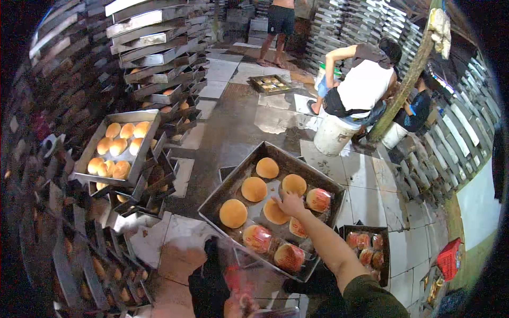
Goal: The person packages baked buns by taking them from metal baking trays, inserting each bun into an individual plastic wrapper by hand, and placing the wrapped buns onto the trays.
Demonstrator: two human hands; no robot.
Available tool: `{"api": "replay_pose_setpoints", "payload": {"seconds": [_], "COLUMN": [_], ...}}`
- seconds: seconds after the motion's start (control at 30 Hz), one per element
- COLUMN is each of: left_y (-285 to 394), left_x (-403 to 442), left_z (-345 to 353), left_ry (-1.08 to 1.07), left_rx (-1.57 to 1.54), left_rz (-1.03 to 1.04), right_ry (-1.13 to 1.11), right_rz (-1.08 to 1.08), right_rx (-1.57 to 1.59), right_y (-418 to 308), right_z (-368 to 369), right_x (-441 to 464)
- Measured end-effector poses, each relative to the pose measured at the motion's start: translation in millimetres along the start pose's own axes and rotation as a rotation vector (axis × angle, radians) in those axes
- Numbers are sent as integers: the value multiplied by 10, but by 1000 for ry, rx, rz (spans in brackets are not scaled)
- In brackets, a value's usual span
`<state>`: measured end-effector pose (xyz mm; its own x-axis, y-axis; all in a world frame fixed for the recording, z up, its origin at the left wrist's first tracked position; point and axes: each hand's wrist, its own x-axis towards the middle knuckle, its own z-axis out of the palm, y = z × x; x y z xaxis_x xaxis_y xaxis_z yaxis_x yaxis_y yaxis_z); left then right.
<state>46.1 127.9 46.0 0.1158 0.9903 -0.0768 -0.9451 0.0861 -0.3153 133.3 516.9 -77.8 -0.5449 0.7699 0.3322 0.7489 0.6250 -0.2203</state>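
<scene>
The buns sit in one big square tray (313, 172) right in front of the person. Four of them, like this wrapped bun (257, 238), have on shiny clear wrap with red print. Five, like this bare bun (233, 213), are round, smooth and golden, with no wrap, so a bit less than half look done and five look left. The right hand (291, 204) reaches in, thumb and fingers apart, and touches the bare buns in the middle. The left hand (241, 307) is low down and blurry by some see-through plastic with red on it (233, 278), and I cannot tell if it holds it. A smaller dark tray (386, 254) on the tile floor (419, 246) has wrapped buns. The tray on the left (148, 144) has plain ones, and tall piles of thin metal trays (154, 41) stand around. Farther off, a person in a white top (363, 87) sits on a round bucket (333, 137)
</scene>
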Motion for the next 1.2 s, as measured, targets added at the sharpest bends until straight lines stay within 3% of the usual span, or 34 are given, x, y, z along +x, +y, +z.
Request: {"api": "replay_pose_setpoints", "payload": {"seconds": [0.07,0.17,0.23,0.3,0.33,0.37,0.4,0.43,0.47,0.57,0.6,0.67,0.73,0.77,0.8,0.87,0.9,1.0,1.03,1.1,1.13,1.17,1.2], "left_y": [20,391,338,99,104,153,194,343,325,259,185,-10,-126,-149,-151,-141,-170,-101,-54,-69,-131,-200,-272], "left_x": [-131,-79,-123,-80,-72,-28,-14,-123,-139,-171,-191,-189,-269,-318,-383,-482,-542,-684,-721,-817,-776,-747,-709], "left_z": [-624,-1052,-987,-403,-429,-477,-495,-405,-269,-12,44,159,311,392,450,566,629,740,805,1054,1187,1288,1300], "left_ry": [444,303,242,224,218,388,552,648,638,777,772,514,530,593,662,638,612,597,602,742,771,806,704], "left_rx": [328,159,125,544,552,655,753,1416,1415,1880,1892,2100,2087,2132,2175,2194,2184,2173,2167,1751,1929,2107,2049], "left_rz": [445,278,192,286,289,455,624,636,634,471,479,364,270,337,404,574,525,457,449,475,515,536,575], "right_ry": [-539,-638,-609,-561,-482,-392,-379,-383,-376,-452,-451,-549,-496,-483,-480,-522,-465,-512,-436,-176,-69,-62,-128], "right_rz": [252,54,43,29,163,294,284,491,708,644,642,492,456,561,553,702,554,717,667,344,481,583,657], "right_rx": [147,-23,112,240,544,850,854,1276,1693,1655,1666,1075,1273,1506,1517,1926,1862,2016,2166,2252,2275,2092,2078], "right_y": [57,-333,-302,-192,-122,-212,-267,-573,-772,-869,-962,-1368,-1395,-1388,-1359,-1301,-1248,-1231,-1198,-1178,-1141,-1083,-1008], "right_z": [34,-611,-449,-346,-329,-476,-677,-1330,-1827,-2269,-2339,-2776,-2518,-2553,-2615,-2741,-2544,-2545,-2619,-2928,-2882,-2865,-2757], "right_x": [75,16,-44,-85,-125,-126,-212,-386,-568,-1185,-1410,-1721,-2098,-2215,-2298,-2401,-2508,-2539,-2466,-2292,-2224,-2172,-2126]}}
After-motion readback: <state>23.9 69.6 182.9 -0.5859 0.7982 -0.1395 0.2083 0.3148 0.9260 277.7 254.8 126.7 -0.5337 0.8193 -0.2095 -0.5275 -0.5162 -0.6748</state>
